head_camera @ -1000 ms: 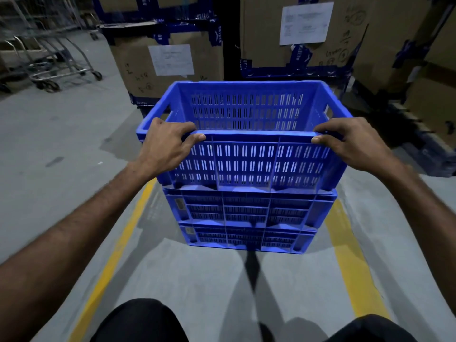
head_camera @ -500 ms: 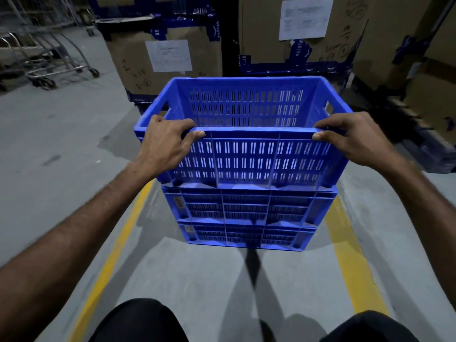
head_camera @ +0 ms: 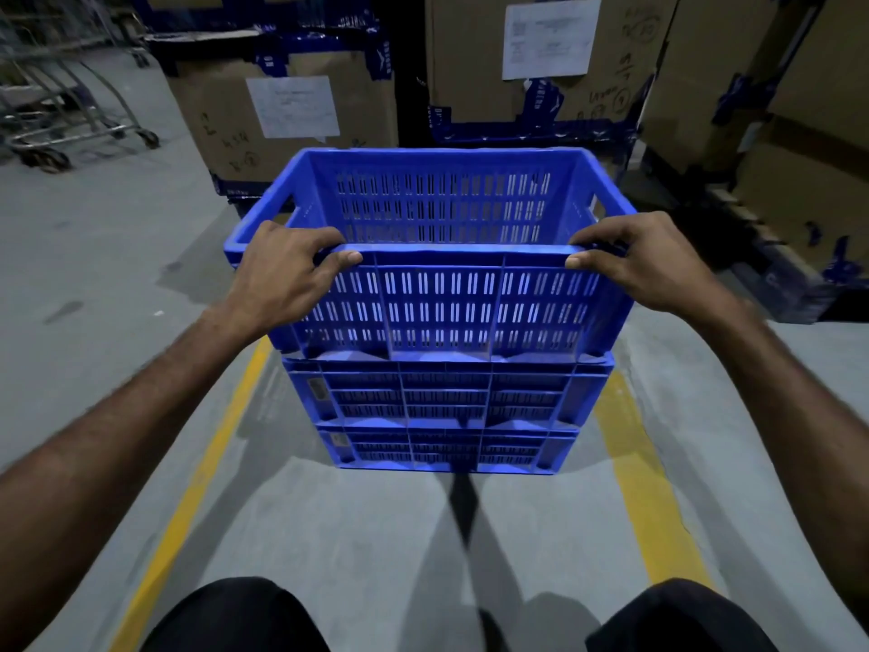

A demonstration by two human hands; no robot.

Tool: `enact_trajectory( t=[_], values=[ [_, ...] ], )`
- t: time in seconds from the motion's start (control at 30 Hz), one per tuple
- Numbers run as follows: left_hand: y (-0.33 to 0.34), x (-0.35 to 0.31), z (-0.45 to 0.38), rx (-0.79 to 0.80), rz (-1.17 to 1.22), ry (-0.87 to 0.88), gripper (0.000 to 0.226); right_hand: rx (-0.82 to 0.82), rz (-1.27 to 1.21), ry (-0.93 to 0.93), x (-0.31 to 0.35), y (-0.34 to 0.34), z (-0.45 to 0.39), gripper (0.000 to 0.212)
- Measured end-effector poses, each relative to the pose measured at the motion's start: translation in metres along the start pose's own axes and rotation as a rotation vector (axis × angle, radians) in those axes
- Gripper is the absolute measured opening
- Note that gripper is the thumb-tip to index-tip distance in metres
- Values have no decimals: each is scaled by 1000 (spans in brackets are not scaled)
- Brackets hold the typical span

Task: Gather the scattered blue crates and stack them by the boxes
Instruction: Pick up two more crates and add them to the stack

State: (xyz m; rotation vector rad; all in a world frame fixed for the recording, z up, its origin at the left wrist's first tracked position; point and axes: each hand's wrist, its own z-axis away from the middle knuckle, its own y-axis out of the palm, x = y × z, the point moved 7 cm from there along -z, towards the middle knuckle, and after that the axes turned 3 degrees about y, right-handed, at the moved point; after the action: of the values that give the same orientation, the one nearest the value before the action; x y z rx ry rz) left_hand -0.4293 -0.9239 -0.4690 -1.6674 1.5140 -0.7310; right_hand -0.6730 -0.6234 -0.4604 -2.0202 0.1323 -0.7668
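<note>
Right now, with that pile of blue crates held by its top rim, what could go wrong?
1. Both hands, left hand and right hand, grip only the top crate; the two lower crates could stay behind or slip if lifted.
2. The stack hides the floor ahead, so it might bump the cardboard boxes.

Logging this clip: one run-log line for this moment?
both hands grip top blue crate rim | three-crate stack | floor, before cardboard boxes

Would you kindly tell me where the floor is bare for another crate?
Bare floor lies left of the crate stack, beyond the left yellow line, toward the trolleys. Behind and right, cardboard boxes crowd close.
</note>
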Motion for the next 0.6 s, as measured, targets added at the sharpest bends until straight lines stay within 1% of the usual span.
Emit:
enact_trajectory(
  t=[0.17,0.37,0.6],
  values=[
    [2,-6,-4,1,0,6,50,-14,24,5,-4,-5,4,34],
    [4,-5,-2,6,-24,9,53,-18,11,3,-4,-5,6,35],
    [2,-5,-1,28,-15,-4,43,-47,31,-7,2,-2,9,37]
  ],
)
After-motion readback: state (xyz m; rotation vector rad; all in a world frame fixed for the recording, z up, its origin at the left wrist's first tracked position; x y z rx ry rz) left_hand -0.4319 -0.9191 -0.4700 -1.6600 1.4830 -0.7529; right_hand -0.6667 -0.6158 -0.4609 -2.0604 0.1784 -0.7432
